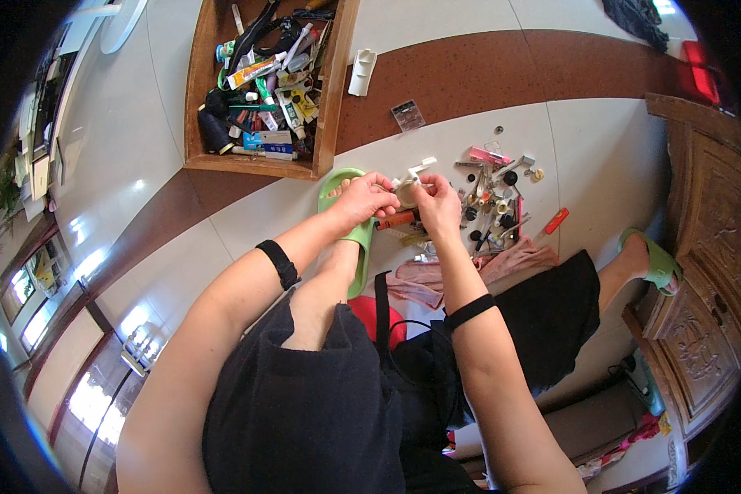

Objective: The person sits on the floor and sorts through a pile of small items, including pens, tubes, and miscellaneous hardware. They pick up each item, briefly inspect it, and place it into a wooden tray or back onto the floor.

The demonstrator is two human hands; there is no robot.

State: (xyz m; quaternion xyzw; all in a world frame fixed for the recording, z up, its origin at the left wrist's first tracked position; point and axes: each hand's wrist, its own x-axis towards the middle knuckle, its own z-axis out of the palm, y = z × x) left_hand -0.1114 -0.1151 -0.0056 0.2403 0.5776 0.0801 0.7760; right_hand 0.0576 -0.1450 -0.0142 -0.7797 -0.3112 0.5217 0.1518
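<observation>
Between my two hands is a small white, rounded piece [407, 189] with a strip-like part sticking up from it; its exact kind is unclear. My left hand [365, 201] pinches at its left side with fingers closed. On the other side, my right hand [440, 207] grips it between thumb and fingers. Just beyond lies a white stick-like part [423, 165]. Below my hands is an orange-red handle [397, 219]. To the right, a pile of small odds and ends [496, 193] spreads over the tiles, with black caps and metal bits.
A wooden drawer [328, 107] full of tubes, cords and bottles sits at the upper left. Beside it lie a white plastic piece [361, 72] and a clear case [407, 116]. A pink cloth [416, 284] and red-handled tool [556, 221] lie nearby. Carved wooden furniture [700, 329] stands right.
</observation>
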